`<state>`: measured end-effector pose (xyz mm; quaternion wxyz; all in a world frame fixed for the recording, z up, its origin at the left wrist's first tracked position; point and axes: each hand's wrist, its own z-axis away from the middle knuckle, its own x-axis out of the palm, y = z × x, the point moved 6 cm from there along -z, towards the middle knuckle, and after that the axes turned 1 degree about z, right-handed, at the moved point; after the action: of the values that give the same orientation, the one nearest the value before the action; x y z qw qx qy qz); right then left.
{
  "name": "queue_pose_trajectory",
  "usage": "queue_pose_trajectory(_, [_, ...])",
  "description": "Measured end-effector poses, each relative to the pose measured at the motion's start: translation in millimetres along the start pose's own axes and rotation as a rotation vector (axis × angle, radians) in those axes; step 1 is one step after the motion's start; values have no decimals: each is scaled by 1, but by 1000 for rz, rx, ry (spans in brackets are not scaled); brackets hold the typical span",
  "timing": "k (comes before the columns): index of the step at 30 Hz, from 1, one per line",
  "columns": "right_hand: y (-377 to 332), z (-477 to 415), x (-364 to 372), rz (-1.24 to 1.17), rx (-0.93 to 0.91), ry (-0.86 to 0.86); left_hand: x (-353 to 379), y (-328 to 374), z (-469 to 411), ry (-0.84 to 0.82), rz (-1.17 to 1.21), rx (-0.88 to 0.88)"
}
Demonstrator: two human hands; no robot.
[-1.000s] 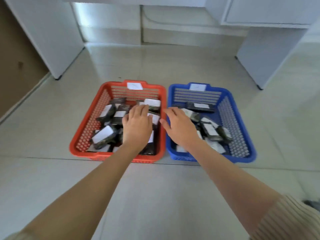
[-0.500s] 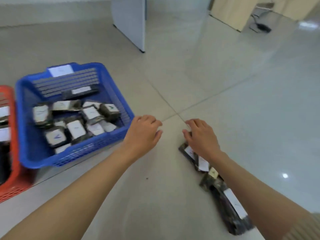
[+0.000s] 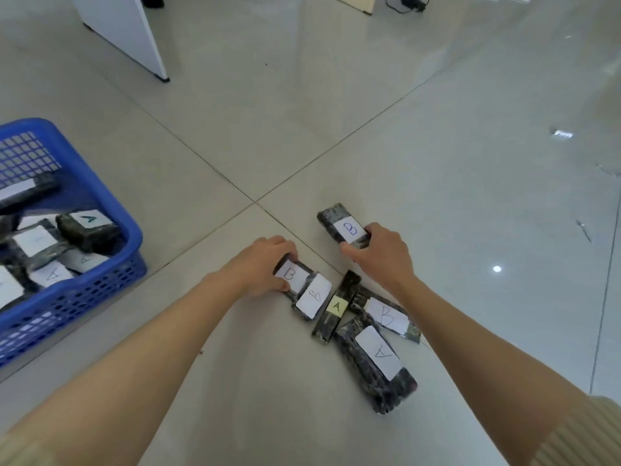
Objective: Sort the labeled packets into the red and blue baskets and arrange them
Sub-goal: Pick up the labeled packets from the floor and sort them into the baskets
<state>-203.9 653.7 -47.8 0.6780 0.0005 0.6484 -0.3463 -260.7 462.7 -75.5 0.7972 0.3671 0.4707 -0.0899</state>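
While both hands are down at the floor, each one holds a dark wrapped packet.

Left hand: fingers curled over the far end of the left B packet, thumb along its near edge. It touches a second B packet just beside it.

Right hand: fingers and thumb wrapped round the near end of the far B packet, which lies on the floor a little beyond the pile.

Between the forearms:
- thin A packet, yellow label, touching the second B packet;
- right B packet, close under the right wrist;
- large A packet, nearest the camera, overlapping the right B packet.

Blue basket sits at the left edge, well apart from the pile. Its sorted packets show A labels where readable.

White panel stands on the floor beyond; black cable at the top edge.
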Motion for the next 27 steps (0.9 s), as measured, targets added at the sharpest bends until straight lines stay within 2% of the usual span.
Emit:
queue_pose_trajectory(2, [-7, -1, -3, -30, -8, 7, -6, -8, 1, -15, -6, -96])
queue_pose_trajectory(4, [-21, -1, 0, -63, -51, 13, -17, -17, 6, 62, -6, -175])
queue_pose_trajectory(9, [-77, 13, 12, -306, -136, 95, -63, -33, 53, 473, 377, -339])
queue_pose_trajectory(13, [-152, 33, 27, -512, -220, 139, -105, -59, 123, 814, 635, -477])
queue_pose_trajectory(17, [-257, 74, 53, -636, -388, 86, -140, -117, 236, 1117, 702, -646])
queue_pose_trajectory(22, [-376, 171, 116, -608, -628, -99, -138, -190, 404, 1372, 611, -889])
queue_pose_trajectory(27, [-445, 256, 191, -369, -855, -278, -111, -237, 521, 1453, 580, -1143])
